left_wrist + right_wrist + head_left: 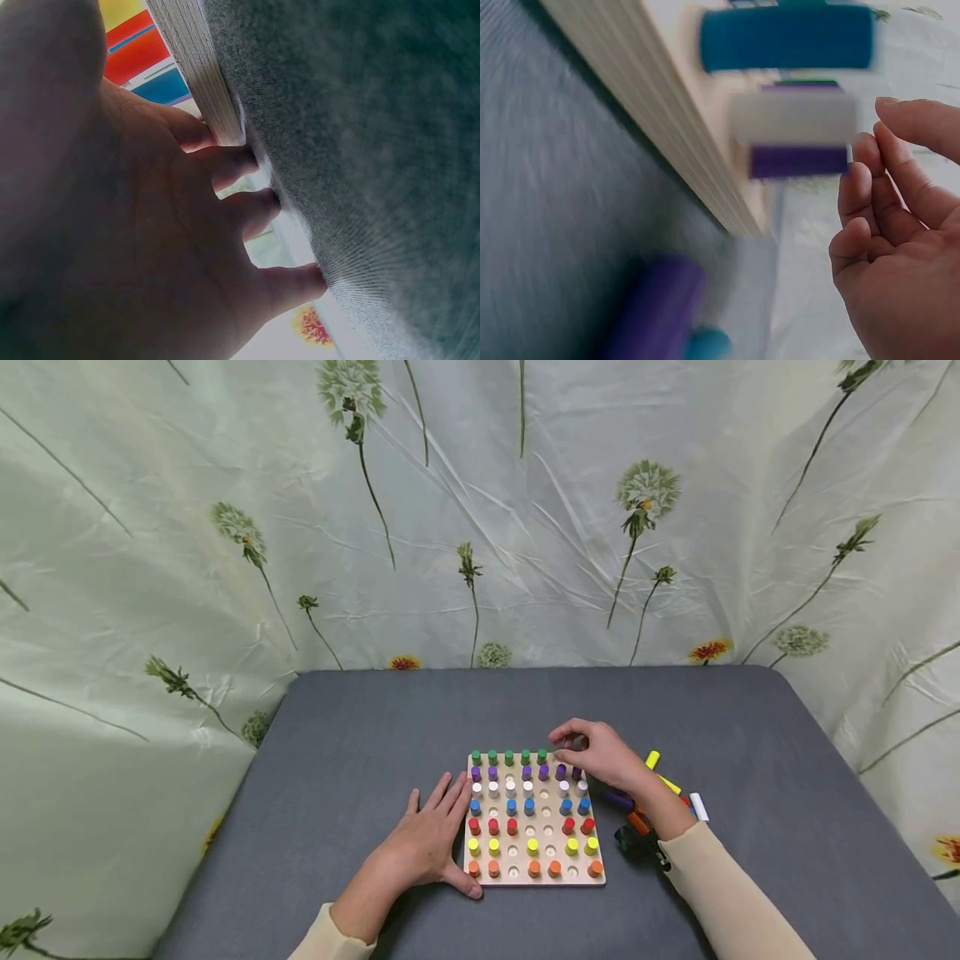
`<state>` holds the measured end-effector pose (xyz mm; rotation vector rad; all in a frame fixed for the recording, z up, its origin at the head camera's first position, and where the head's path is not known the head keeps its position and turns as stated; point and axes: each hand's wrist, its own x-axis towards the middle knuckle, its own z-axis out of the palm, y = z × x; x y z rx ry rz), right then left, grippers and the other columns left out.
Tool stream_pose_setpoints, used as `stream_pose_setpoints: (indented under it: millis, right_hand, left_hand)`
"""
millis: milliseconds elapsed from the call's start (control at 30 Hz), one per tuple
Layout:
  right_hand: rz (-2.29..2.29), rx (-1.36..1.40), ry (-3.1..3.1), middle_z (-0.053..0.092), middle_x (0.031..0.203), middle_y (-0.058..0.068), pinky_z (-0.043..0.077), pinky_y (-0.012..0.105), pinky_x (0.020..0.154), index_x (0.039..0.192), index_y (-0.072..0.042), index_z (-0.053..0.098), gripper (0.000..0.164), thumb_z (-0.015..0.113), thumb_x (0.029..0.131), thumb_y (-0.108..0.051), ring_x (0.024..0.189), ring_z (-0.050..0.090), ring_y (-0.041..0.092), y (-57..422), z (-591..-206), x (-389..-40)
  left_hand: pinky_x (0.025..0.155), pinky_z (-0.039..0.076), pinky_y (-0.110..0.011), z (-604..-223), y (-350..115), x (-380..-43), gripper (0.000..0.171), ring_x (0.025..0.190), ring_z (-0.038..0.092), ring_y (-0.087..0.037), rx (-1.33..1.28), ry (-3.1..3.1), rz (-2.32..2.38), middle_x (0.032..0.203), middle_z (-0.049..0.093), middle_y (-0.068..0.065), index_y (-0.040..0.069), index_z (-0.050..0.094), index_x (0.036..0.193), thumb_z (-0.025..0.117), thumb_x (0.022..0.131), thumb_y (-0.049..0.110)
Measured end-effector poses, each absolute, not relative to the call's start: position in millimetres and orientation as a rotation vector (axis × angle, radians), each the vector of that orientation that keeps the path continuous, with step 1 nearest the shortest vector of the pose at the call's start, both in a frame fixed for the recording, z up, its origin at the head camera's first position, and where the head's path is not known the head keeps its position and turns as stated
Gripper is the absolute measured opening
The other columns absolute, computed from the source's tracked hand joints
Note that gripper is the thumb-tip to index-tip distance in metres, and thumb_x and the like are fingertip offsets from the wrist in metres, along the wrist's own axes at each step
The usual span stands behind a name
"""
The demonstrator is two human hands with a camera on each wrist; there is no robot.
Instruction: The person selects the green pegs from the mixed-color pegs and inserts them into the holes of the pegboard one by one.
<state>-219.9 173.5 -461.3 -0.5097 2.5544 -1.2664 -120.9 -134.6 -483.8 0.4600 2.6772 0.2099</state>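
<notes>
A square wooden pegboard (538,884) lies on the grey table, holding rows of coloured pegs: green, purple, white, blue, red, yellow and orange. Some holes in its middle columns show bare. My left hand (427,843) rests spread along the board's left edge, thumb at the near corner; the left wrist view has its fingers (251,214) against the board's side and the table. Over the far right corner, my right hand (600,752) is held with curved fingers, near the green pegs (542,757). No peg shows between its thumb and fingertips (907,120).
Loose pegs lie right of the board, among them a yellow peg (653,759), a white peg (699,807) and a purple peg (619,800), partly under my right forearm. A dark object (636,843) sits by that sleeve. Flowered cloth (525,527) hangs behind the table.
</notes>
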Motion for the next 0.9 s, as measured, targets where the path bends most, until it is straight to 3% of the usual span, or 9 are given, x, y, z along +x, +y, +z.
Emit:
stream_pose_setpoints:
  millis: [233,400,900]
  right_hand:
    - [-1.196,-0.468,2.711,0.072,0.108,0.009,0.043,0.029,0.070,0.120,-0.003,0.072,0.022,0.071,0.102,-0.014,0.085,0.054,0.018,213.7,-441.6,-204.1]
    - [-1.133,-0.403,2.757,0.072,0.104,0.007,0.043,0.027,0.067,0.118,-0.004,0.073,0.022,0.073,0.101,-0.018,0.083,0.054,0.018,240.9,-436.2,-190.1]
    - [-1.006,-0.213,2.686,0.067,0.090,0.002,0.043,0.025,0.062,0.109,-0.003,0.074,0.018,0.074,0.099,-0.018,0.076,0.053,0.010,302.5,-453.8,-152.3]
  left_hand:
    - [0.125,0.020,-0.075,-482.2,-133.2,-121.1,0.152,0.168,0.013,-0.035,0.480,2.684,0.222,0.181,0.012,-0.009,0.013,0.016,0.172,0.085,0.058,0.086]
    - [0.126,0.019,-0.074,-481.2,-133.3,-120.2,0.152,0.168,0.013,-0.034,0.469,2.681,0.219,0.181,0.013,-0.009,0.013,0.016,0.172,0.086,0.058,0.085]
    - [0.126,0.020,-0.074,-481.0,-132.9,-121.2,0.152,0.168,0.012,-0.034,0.448,2.666,0.225,0.181,0.012,-0.008,0.014,0.015,0.172,0.087,0.058,0.085]
